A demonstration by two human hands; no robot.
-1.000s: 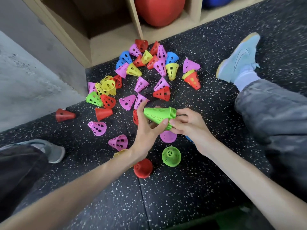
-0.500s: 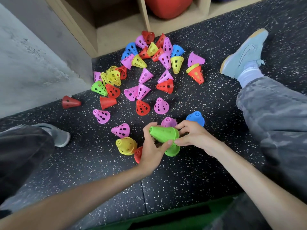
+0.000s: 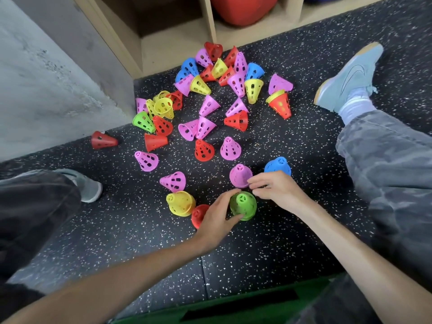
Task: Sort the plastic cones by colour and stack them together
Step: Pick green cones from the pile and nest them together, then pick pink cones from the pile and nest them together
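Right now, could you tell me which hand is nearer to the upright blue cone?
The right hand: the blue cone stands just beyond its knuckles. The left hand is farther, nearer the body, its grip around the green cone stack.

Black speckled rubber floor [image 3: 233,265]. Wooden shelf unit [image 3: 163,50] along the far edge, big red ball [image 3: 243,8] in one compartment. Grey concrete wall [image 3: 46,78] on the left. Light blue sneaker [image 3: 350,76] with white sock [image 3: 353,108] on the right, grey shoe [image 3: 86,185] on the left. Green box edge [image 3: 233,307] at the bottom.
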